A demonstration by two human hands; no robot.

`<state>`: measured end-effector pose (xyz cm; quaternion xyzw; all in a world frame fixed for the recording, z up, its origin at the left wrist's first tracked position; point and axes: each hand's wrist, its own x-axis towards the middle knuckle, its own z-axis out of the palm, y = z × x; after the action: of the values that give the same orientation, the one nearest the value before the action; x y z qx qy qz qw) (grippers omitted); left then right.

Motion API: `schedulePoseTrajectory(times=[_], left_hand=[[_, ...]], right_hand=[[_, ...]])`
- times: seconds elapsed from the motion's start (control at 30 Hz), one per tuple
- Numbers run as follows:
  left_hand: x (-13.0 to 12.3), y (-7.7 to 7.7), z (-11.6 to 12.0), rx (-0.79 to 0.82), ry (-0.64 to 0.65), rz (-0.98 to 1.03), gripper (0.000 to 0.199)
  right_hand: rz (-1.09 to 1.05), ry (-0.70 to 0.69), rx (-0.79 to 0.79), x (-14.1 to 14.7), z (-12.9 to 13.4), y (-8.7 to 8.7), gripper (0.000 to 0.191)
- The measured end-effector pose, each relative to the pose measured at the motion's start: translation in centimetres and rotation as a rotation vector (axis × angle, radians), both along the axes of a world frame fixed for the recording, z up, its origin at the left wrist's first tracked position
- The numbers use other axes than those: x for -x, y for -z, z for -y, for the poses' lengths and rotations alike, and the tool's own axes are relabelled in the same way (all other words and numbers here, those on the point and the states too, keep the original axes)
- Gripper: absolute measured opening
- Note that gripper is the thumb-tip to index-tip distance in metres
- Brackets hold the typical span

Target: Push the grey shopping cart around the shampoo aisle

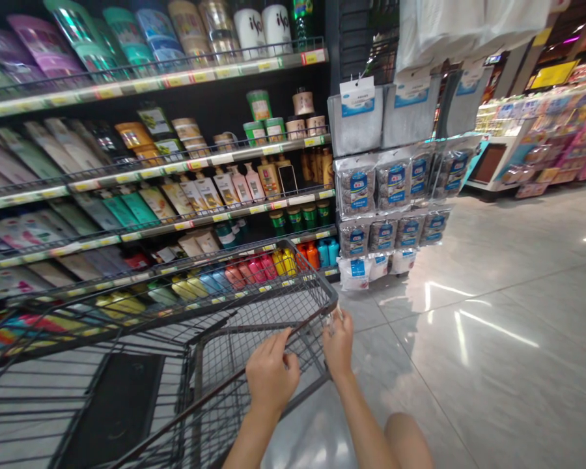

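A black wire shopping cart (333, 294) stands at a slant in front of me. My left hand (272, 370) is closed over the cart's near top rail, its fingers curled round the bar. Close to the corner of that rail, my right hand (338, 342) is closed on the cart's edge; its fingertips are partly hidden, and a small pale, shiny patch shows by them. Inside the cart I see wire mesh and a flat black panel (114, 404) on the left.
Beyond the cart, a shelf unit (254, 208) holds rows of bottles and tubs. Packaged scouring pads (359, 185) and grey cloths (356, 124) hang at its end. Shiny tiled floor (469, 352) runs to the right, where a display stand (502, 153) stands farther back.
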<state>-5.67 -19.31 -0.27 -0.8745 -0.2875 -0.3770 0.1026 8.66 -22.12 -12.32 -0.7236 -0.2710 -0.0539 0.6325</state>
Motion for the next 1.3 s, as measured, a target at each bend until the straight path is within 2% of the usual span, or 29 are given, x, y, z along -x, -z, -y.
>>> schedulePoseTrajectory(times=[0.2,0.5,0.6,0.77,0.87,1.03,1.17,1.3], left_hand=[[0.0,-0.1,0.3,-0.007,-0.016,0.017,0.035],[0.6,0.0,0.6,0.001,0.026,-0.020,0.036],[0.6,-0.2,0.7,0.005,0.036,-0.020,0.037],[0.7,-0.4,0.9,0.025,0.030,-0.020,0.037],[0.7,-0.4,1.1,0.025,0.021,-0.015,0.037],[0.5,-0.5,1.0,0.043,0.024,-0.011,0.035],[0.5,-0.4,0.7,0.009,0.040,-0.012,0.036],[0.7,-0.2,0.4,-0.015,0.057,-0.034,0.038]], right_hand=[[0.003,0.047,0.001,0.5,0.4,0.3,0.038],[-0.061,0.110,-0.031,0.8,1.0,0.9,0.036],[-0.096,0.123,-0.059,0.0,1.0,1.9,0.035],[-0.153,0.089,-0.070,-0.7,1.3,4.7,0.028],[-0.160,0.060,-0.060,0.2,1.5,5.7,0.030],[-0.198,0.113,-0.021,3.2,1.6,5.8,0.036],[-0.214,0.103,-0.010,5.7,2.5,6.4,0.027],[-0.233,0.145,-0.006,4.8,3.5,7.0,0.025]])
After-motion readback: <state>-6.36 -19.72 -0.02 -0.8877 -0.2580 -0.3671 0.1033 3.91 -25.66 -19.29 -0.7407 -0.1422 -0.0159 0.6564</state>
